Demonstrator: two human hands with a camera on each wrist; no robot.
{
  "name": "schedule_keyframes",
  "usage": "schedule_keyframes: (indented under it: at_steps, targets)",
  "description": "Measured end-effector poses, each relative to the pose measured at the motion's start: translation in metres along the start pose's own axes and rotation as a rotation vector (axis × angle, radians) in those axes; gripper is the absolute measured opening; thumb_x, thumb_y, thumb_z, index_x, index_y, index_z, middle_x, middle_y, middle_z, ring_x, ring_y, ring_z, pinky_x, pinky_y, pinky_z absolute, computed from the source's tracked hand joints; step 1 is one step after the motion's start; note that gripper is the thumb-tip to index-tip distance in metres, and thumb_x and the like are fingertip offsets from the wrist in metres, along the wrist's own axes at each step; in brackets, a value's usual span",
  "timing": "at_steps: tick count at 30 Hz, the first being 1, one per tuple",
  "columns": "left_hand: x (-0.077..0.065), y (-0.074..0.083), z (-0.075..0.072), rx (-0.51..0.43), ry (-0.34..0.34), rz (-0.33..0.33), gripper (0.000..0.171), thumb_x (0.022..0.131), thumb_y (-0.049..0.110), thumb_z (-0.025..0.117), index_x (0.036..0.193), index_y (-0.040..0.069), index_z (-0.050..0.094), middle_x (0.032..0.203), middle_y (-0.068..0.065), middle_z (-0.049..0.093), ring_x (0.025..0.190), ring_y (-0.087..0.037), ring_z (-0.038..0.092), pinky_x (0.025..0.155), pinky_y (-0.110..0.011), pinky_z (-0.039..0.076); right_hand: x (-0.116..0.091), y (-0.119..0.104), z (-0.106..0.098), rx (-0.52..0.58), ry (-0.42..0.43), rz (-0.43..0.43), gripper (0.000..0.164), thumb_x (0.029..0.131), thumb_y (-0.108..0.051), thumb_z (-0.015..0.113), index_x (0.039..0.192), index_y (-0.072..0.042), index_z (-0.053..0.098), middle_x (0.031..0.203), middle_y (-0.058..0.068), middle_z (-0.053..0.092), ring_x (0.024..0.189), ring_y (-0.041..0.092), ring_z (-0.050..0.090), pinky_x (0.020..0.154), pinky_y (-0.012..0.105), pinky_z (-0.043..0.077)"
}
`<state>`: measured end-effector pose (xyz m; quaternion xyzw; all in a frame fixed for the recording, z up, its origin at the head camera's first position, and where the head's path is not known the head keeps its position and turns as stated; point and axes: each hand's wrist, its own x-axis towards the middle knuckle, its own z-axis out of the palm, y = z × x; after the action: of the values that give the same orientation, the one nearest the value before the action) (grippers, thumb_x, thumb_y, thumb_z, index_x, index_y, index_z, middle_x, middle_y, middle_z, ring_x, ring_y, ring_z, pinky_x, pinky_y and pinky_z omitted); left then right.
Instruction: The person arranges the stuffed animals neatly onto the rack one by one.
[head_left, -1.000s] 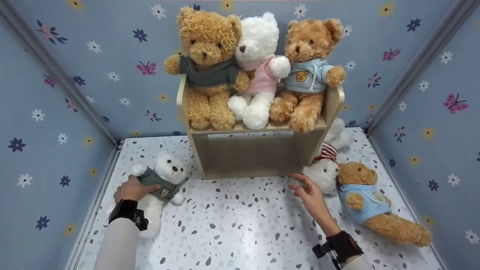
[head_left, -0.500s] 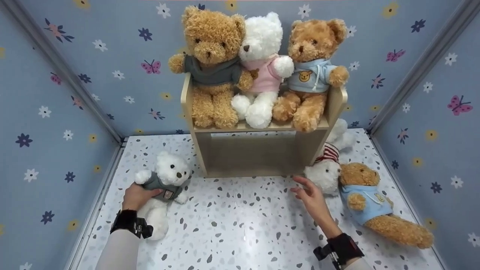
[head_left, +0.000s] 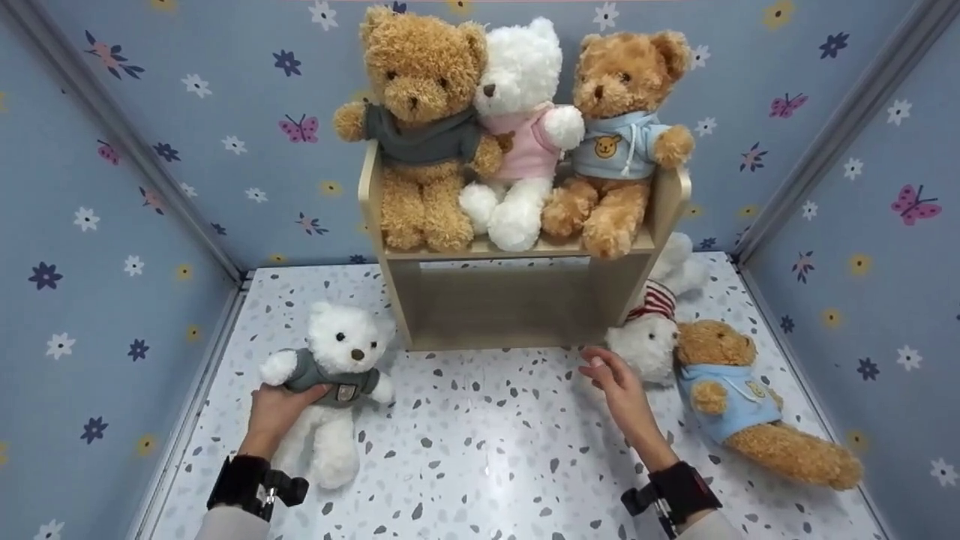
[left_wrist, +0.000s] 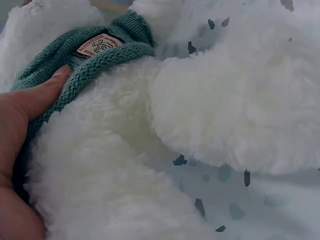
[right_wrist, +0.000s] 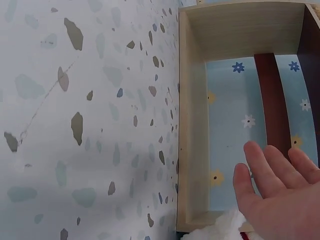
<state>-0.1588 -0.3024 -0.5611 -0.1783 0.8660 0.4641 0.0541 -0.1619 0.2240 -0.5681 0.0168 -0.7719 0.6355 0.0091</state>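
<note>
A white teddy bear (head_left: 349, 341) in a grey-green knit sweater (left_wrist: 82, 60) leans face-up at the left of the speckled floor. My left hand (head_left: 281, 416) grips it round the side of its torso, thumb across the sweater's front; the fingers are hidden behind its back. Over the floor before the wooden shelf (head_left: 495, 304), my right hand (head_left: 619, 390) holds nothing, its fingers loosely bent. Just beyond that hand lies a white bear (head_left: 645, 349) with a red-striped top, head toward me. In the right wrist view, the fingers (right_wrist: 272, 175) overlap the shelf's lower opening.
On the shelf's top level sit a brown bear (head_left: 424, 71) in dark grey, a white bear (head_left: 521, 71) in pink and a brown bear (head_left: 626, 79) in a light blue hoodie. Another blue-hooded brown bear (head_left: 731, 397) lies at right. Flowered walls enclose the floor.
My left hand has turned and raised the white bear in the knit sweater, shifting it slightly right so it faces me more. My right hand has barely moved.
</note>
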Motion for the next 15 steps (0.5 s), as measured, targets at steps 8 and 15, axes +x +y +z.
schedule_keyframes:
  at_steps: [8,15]
  targets:
    - [-0.020,0.001,0.027,-0.126,-0.002,-0.033,0.081,0.090,0.038,0.081,0.144,-0.011,0.046,0.145,-0.035,0.050,0.136,-0.045,0.048,0.116,-0.051,0.036,0.002,-0.002,0.017,0.065,-0.036,-0.002,0.043,0.113,-0.026,0.044,0.144,0.002,0.055,0.145,0.021,0.058,0.131,0.039,0.058,0.111,0.051,0.044]
    - [-0.030,0.016,0.055,-0.237,-0.057,-0.039,0.077,0.088,0.040,0.082,0.141,-0.008,0.051,0.144,-0.031,0.053,0.134,-0.040,0.050,0.116,-0.050,0.035,0.002,-0.004,0.041,-0.125,-0.048,-0.097,0.043,0.105,-0.023,0.062,0.144,-0.004,0.060,0.146,0.016,0.059,0.135,0.034,0.055,0.110,0.054,0.044]
